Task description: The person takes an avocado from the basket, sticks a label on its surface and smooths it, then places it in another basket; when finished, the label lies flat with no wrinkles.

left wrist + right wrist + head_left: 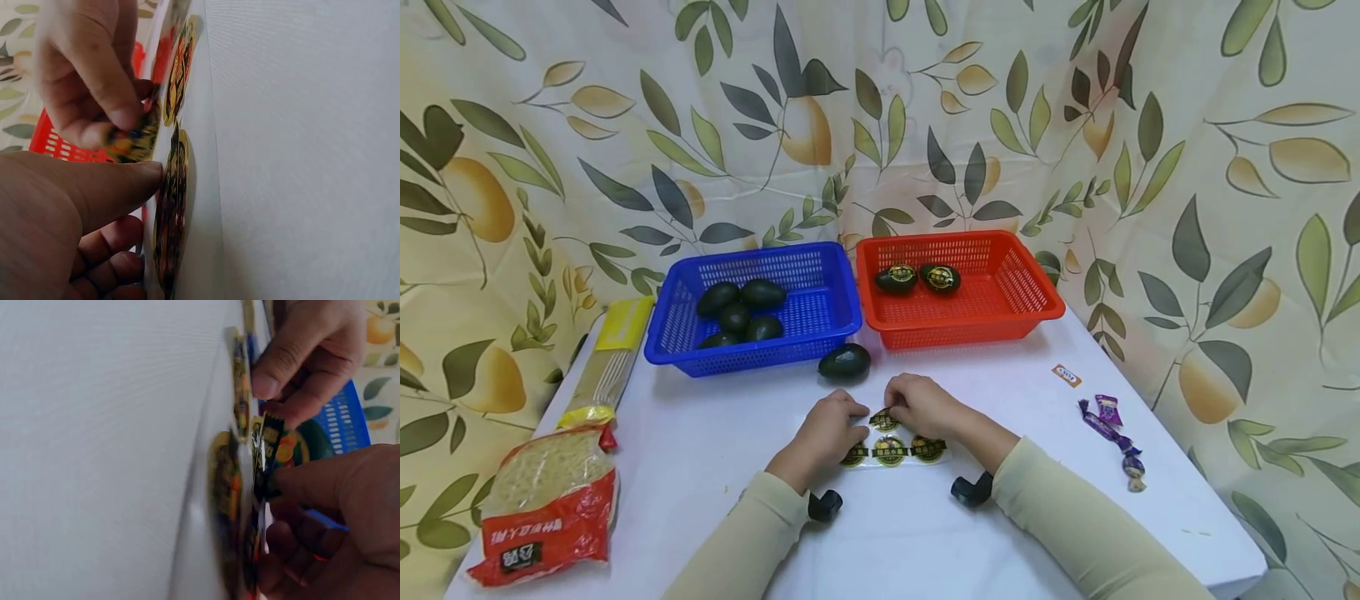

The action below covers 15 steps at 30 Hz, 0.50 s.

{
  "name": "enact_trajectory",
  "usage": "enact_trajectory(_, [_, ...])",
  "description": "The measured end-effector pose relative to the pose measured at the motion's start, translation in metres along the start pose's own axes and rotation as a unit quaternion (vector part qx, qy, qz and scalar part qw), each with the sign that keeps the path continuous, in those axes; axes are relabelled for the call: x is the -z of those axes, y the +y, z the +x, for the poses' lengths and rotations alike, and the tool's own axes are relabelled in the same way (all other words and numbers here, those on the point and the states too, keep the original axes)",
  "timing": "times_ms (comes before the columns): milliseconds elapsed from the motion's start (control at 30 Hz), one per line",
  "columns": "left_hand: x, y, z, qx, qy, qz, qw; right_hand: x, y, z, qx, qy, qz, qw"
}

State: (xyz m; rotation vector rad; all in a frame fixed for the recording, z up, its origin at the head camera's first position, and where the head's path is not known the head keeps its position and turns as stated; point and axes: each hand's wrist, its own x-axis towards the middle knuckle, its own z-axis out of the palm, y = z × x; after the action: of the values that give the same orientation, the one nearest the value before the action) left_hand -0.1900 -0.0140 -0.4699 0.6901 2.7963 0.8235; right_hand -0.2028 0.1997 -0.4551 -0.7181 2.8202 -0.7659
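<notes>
A sheet of round black-and-gold stickers lies on the white table. My left hand holds the sheet at its left side, the thumb on top and the other fingers curled by the edge in the left wrist view. Between thumb and forefinger, my right hand pinches one sticker, which is partly lifted from the sheet; the right wrist view shows this sticker standing up and bent. Just beyond the hands rests a dark green avocado without a sticker.
Behind stand a blue basket with several plain avocados and a red basket with two stickered avocados. Packs of noodles and a red-and-clear food bag lie at left. Wrapped sweets and a small packet lie at right.
</notes>
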Motion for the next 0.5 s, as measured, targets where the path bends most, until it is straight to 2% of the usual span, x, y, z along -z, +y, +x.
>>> enact_trajectory(200, [0.003,0.0,-0.002,-0.001,0.002,-0.026,0.9997,0.015,-0.001,-0.007,-0.007,-0.003,0.1,0.995])
enact_trajectory(300, [0.004,-0.006,-0.004,0.019,0.009,-0.072,0.9972,0.023,-0.003,-0.007,0.009,-0.016,0.134,0.991])
enact_trajectory(367, [0.005,-0.01,-0.006,0.035,0.022,-0.119,0.992,0.027,-0.005,-0.007,0.024,-0.031,0.144,0.989])
enact_trajectory(500, [0.009,-0.011,-0.009,0.058,0.065,-0.204,0.9751,0.034,-0.012,-0.001,0.043,-0.057,0.148,0.986])
